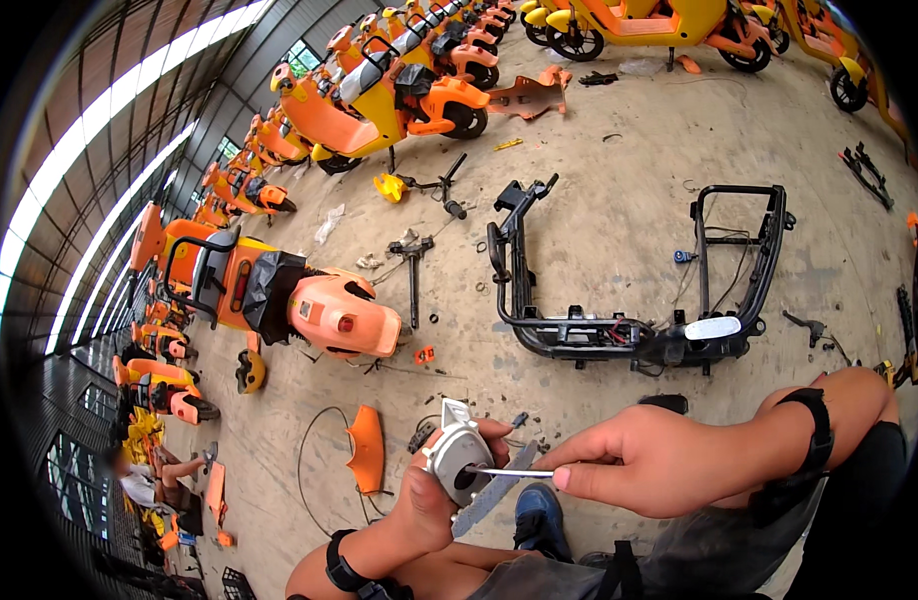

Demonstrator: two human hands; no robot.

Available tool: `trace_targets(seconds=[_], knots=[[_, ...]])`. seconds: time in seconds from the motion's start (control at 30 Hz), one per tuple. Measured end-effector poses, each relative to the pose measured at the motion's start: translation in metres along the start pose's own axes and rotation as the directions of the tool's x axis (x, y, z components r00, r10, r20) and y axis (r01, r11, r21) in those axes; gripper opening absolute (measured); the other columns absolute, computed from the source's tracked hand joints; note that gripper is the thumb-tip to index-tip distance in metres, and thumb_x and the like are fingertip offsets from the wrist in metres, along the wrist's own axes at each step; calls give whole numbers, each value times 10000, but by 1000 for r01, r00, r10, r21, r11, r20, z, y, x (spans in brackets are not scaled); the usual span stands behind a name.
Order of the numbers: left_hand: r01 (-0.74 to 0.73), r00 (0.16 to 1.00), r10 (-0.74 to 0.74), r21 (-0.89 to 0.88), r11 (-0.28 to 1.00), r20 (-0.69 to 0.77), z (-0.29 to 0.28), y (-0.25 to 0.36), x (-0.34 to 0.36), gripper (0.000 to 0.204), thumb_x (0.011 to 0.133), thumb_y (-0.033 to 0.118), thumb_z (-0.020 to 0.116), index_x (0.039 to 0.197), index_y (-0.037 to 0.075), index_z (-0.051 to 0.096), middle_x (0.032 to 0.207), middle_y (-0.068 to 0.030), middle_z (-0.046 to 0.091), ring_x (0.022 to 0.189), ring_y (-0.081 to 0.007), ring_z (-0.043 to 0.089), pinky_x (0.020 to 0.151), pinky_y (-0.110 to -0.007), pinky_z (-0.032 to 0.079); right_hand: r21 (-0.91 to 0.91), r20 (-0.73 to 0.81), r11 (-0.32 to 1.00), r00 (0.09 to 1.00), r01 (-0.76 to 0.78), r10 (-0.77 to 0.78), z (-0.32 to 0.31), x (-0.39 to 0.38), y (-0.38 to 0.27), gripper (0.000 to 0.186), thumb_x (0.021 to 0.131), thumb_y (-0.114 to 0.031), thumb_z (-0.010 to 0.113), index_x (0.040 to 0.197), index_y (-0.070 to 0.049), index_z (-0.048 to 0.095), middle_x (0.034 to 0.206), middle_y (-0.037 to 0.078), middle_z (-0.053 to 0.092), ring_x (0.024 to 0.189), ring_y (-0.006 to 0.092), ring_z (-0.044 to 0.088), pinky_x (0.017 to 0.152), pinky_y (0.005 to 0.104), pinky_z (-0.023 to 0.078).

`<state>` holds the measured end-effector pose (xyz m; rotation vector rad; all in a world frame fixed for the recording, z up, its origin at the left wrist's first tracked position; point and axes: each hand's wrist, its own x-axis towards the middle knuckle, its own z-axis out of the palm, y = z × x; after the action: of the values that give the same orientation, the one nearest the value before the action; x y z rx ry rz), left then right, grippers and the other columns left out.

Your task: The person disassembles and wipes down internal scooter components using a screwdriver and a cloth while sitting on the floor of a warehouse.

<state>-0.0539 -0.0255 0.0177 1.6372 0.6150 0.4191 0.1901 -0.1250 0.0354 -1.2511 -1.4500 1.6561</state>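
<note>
Low in the head view, my left hand [429, 505] grips a silver-white rounded housing [449, 440] with a bracket on top and a dark hole in its face. A grey speckled flat piece [484, 505] hangs beside the housing, just behind a thin metal tool [509, 471]. My right hand [639, 460] pinches that tool between thumb and fingers, its far end at the dark hole. My blue shoe [539, 518] shows below the hands.
Ahead lie a black scooter frame [529, 340], a handlebar stem [415, 280] and an orange panel [367, 450]. A partly dismantled scooter [344, 315] stands at left, rows of scooters [349, 110] behind. Another person [164, 480] sits at lower left.
</note>
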Motion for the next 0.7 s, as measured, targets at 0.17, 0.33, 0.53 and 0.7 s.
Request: trace_targets(seconds=[0.17, 0.33, 0.53, 0.7], knots=[[5, 1000, -7, -112, 994, -20, -1, 2, -3, 1091, 760, 898, 359, 1341, -17, 485, 1090, -50, 555, 1004, -144, 554, 899, -310, 455, -214, -38, 969, 990, 121, -133, -3, -3, -9, 323, 974, -267, 542, 1190, -55, 656, 735, 110, 645, 612, 217, 601, 576, 347, 474], [-12, 1000, 15, -131, 991, 22, -3, -1, 5, 1091, 766, 895, 369, 1319, -35, 510, 1056, -57, 569, 976, -143, 561, 867, -306, 465, -436, -75, 843, 921, 314, -382, -6, -5, -1, 280, 943, -222, 561, 1134, -52, 674, 788, 141, 675, 666, 319, 649, 586, 404, 504], [-6, 1000, 6, -115, 993, -3, -3, -3, -2, 1117, 760, 909, 335, 1321, -41, 509, 1047, -64, 571, 966, -146, 556, 851, -303, 462, -541, -39, 718, 840, 438, -542, -10, -10, -5, 244, 907, -155, 647, 1129, -69, 700, 736, 81, 678, 637, 233, 666, 536, 316, 510], [-1, 998, 4, -61, 998, 59, -3, -5, -1, 1131, 765, 917, 281, 1319, -41, 517, 1025, -71, 569, 934, -143, 546, 821, -295, 455, -591, 7, 645, 803, 484, -596, -7, -9, 4, 233, 884, -142, 662, 1101, -74, 707, 736, 68, 681, 621, 237, 663, 532, 319, 522]])
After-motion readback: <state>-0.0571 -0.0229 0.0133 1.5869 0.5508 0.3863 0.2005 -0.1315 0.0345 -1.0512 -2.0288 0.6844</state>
